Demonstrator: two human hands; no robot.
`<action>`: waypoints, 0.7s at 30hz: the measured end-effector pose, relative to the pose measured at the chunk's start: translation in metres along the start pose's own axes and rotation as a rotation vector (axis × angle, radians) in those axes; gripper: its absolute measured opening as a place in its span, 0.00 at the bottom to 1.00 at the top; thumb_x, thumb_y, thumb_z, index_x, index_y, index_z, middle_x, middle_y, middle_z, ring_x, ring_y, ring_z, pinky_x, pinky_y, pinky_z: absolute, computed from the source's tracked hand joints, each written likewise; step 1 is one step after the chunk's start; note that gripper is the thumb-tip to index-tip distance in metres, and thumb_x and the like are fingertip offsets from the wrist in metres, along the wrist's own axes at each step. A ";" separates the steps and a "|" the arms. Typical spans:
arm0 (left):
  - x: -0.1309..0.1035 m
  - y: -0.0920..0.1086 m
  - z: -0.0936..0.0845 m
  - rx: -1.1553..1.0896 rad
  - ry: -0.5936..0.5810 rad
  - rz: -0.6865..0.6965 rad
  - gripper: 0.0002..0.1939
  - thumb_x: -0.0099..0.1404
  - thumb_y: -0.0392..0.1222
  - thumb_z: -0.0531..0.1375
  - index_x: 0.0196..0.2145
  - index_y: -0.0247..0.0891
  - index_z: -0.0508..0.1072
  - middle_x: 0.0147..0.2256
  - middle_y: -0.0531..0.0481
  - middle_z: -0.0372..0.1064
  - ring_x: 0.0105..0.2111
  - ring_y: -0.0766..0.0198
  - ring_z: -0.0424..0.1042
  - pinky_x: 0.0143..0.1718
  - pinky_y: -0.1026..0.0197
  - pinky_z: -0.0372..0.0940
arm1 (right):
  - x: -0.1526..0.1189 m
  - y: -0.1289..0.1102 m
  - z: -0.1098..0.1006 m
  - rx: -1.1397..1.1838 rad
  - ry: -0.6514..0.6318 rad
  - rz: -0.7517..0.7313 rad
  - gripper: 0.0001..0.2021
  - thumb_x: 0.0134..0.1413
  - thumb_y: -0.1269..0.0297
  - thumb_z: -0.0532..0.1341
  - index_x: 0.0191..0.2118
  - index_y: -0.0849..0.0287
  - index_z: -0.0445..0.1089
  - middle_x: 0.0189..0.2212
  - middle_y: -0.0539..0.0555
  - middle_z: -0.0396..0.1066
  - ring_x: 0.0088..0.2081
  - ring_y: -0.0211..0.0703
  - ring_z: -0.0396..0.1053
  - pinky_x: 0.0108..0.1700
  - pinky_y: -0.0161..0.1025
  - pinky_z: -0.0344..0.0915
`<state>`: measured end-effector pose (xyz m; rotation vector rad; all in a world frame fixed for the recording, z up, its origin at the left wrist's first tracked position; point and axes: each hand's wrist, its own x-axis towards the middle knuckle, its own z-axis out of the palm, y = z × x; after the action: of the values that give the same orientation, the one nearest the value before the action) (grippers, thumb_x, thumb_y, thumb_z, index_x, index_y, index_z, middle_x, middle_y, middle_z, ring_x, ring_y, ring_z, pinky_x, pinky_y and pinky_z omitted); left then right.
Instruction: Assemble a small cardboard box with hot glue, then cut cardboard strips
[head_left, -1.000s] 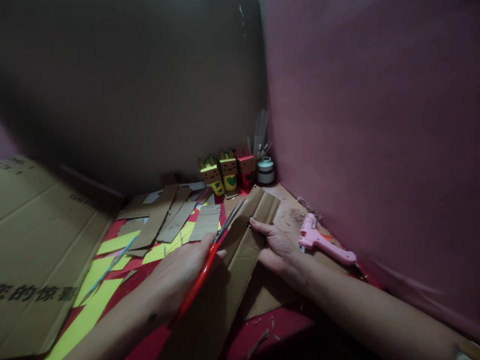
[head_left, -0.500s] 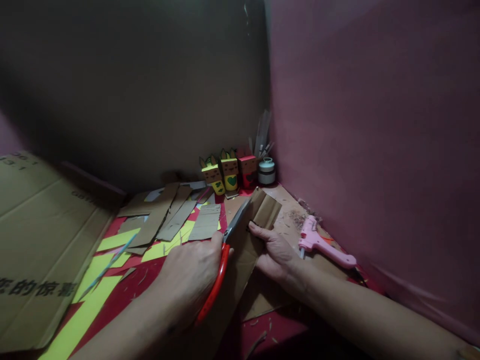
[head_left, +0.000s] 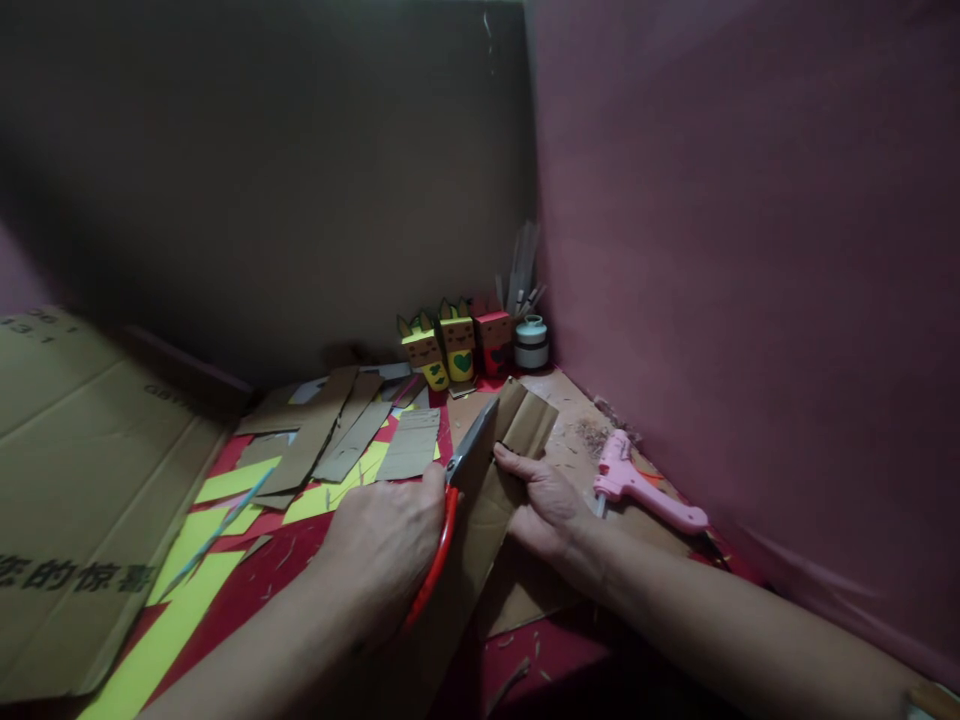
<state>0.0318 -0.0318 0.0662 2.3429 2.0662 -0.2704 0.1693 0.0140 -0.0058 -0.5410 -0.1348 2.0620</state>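
My left hand [head_left: 394, 525] is closed around the red handles of a pair of scissors [head_left: 472, 440]. The metal blades point up and away, lying along the left edge of a folded piece of cardboard [head_left: 491, 510]. My right hand [head_left: 551, 500] grips that cardboard from the right, thumb on top and fingers beneath. Ridged folds show at the cardboard's far end, above my thumb. Its near end drops into shadow between my forearms. Whether the blades have cut into it I cannot tell.
A pink glue gun [head_left: 649, 485] lies on the right. Box-headed paper figures [head_left: 461, 345] and a pale jar [head_left: 532, 343] stand at the back. Cardboard strips [head_left: 319, 430], yellow paper [head_left: 187, 620] and a pencil-like blue stick [head_left: 217, 535] lie left, beside a large carton [head_left: 82, 500].
The scissors' red handle has swung slightly and less of it shows below my left hand. The cardboard and my right hand have shifted a little to the left.
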 end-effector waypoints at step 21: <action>0.012 -0.003 -0.002 -0.044 -0.031 0.047 0.18 0.69 0.50 0.45 0.38 0.38 0.70 0.34 0.36 0.76 0.34 0.44 0.76 0.30 0.53 0.62 | 0.009 -0.003 -0.006 -0.001 -0.009 0.024 0.02 0.48 0.75 0.63 0.29 0.64 0.73 0.24 0.57 0.77 0.37 0.51 0.76 0.48 0.53 0.69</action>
<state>0.0306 -0.0190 0.0667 2.3432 1.9799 -0.2564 0.1703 0.0229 -0.0128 -0.5364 -0.1349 2.0880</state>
